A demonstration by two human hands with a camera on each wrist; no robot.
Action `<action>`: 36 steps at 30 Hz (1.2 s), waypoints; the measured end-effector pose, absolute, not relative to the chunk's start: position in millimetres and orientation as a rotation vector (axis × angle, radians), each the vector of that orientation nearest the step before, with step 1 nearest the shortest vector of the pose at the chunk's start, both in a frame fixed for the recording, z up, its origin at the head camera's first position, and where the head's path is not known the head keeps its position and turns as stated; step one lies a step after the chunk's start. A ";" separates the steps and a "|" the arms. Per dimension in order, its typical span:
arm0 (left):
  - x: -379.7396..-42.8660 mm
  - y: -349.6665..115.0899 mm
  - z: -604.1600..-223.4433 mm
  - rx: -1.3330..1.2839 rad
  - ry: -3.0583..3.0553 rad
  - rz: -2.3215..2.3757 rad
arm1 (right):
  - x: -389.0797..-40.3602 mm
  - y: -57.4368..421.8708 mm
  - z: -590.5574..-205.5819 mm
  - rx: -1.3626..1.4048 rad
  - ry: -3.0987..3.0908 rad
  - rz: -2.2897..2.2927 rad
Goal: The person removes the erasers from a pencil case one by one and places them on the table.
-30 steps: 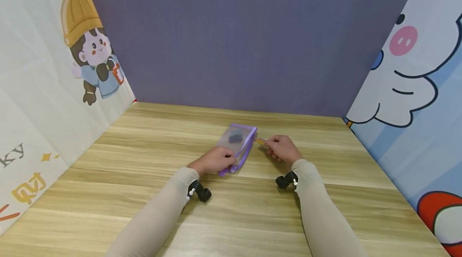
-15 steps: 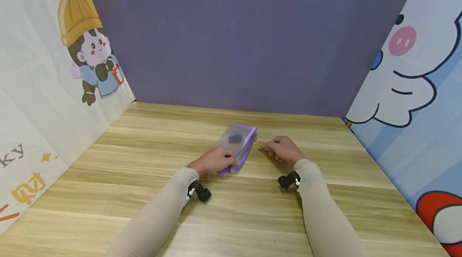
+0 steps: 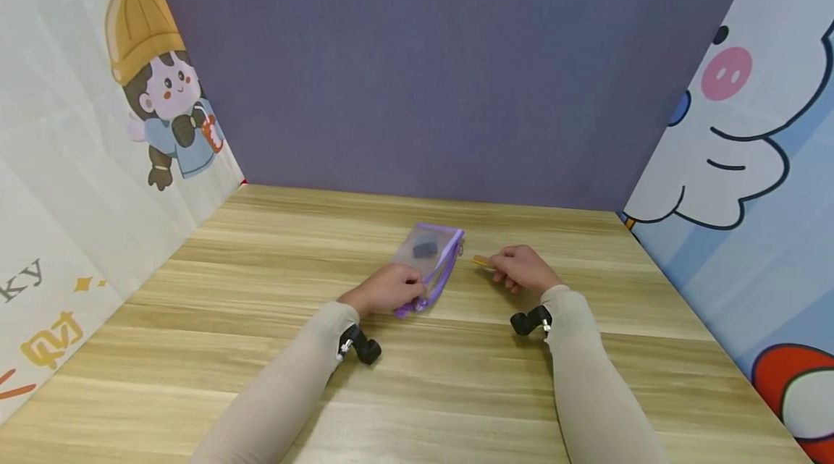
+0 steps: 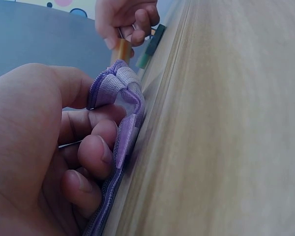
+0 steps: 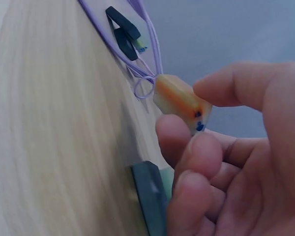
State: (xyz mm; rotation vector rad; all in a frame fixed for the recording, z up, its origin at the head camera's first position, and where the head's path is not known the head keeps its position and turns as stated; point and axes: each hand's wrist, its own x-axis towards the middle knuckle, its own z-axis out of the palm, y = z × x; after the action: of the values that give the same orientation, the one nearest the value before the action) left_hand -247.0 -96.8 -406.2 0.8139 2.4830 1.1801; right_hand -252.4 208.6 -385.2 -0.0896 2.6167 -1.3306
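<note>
A see-through pouch (image 3: 409, 252) with purple edging lies on the table, its open zipped side to the right. My left hand (image 3: 391, 287) pinches the pouch's near edge (image 4: 120, 93) between thumb and fingers. Dark blocks (image 5: 125, 29) show through the pouch wall. Right of the pouch, my right hand (image 3: 524, 268) pinches a small orange and cream block (image 5: 179, 98) with blue marks on it, apart from the pouch. A dark green and light green block (image 5: 150, 196) is by that hand's lower fingers; whether they touch it I cannot tell.
The wooden table (image 3: 313, 232) runs back to a grey-purple panel (image 3: 430, 73). Printed cartoon walls stand at left (image 3: 52, 160) and right (image 3: 749, 182). A camera mount is strapped to each wrist.
My right hand has drawn away from the pouch's opening to the right, carrying the orange and cream block. My left hand and the pouch have stayed in place.
</note>
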 end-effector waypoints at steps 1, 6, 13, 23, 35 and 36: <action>-246.7 -96.7 -406.1 0.809 2.479 1.184 | -252.1 210.0 -384.9 -0.086 2.614 -1.332; -245.8 -96.7 -406.6 0.785 2.458 1.194 | -252.7 216.4 -383.7 -0.094 2.611 -1.322; -245.8 -96.7 -406.5 0.771 2.451 1.198 | -251.4 223.3 -380.9 -0.079 2.567 -1.350; -243.9 -96.0 -404.9 0.771 2.462 1.205 | -250.4 228.3 -381.0 -0.102 2.531 -1.321; -246.1 -96.1 -407.4 0.759 2.454 1.203 | -246.3 231.0 -378.1 -0.148 2.494 -1.292; -246.5 -96.3 -407.8 0.758 2.453 1.203 | -245.7 231.1 -378.0 -0.153 2.493 -1.295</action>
State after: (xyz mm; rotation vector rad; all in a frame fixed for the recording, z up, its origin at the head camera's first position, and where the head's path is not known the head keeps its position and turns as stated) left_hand -246.5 -96.3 -407.8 0.7585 2.4529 1.2030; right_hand -245.7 231.1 -378.0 -0.1534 2.4933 -1.2945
